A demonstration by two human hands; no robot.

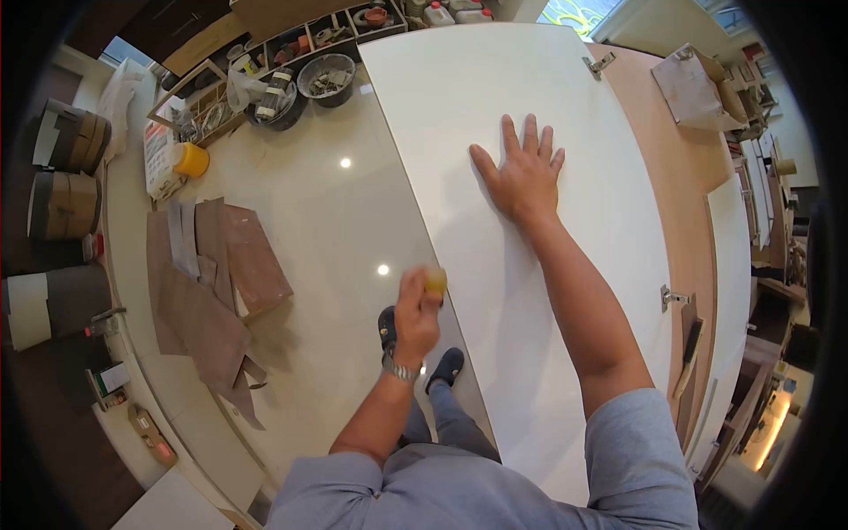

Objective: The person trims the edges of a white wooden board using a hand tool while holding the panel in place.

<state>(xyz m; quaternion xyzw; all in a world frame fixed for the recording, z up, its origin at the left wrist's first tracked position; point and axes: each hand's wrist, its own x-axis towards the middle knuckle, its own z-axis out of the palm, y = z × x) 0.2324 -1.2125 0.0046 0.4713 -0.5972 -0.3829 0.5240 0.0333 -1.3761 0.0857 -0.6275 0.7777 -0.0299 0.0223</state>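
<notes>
My right hand [525, 179] lies flat on a large white door panel [530, 353], its fingers spread. At the panel's left edge, my left hand [415, 309], with a metal watch [403, 371] on the wrist, is closed around a small rounded yellow object [435, 281]. Motion blurs that object, and its kind is hard to make out. It is near the panel's edge; I cannot tell whether it touches. Two metal cabinet hinges, an upper hinge [600, 64] and a lower hinge [673, 298], sit along the panel's right side.
Brown sheet scraps [199, 300] lie on the glossy floor [327, 353] at left. A black bucket [327, 81], a yellow container [191, 160] and tool trays [327, 37] stand at the back. A cardboard box [693, 88] rests at the right.
</notes>
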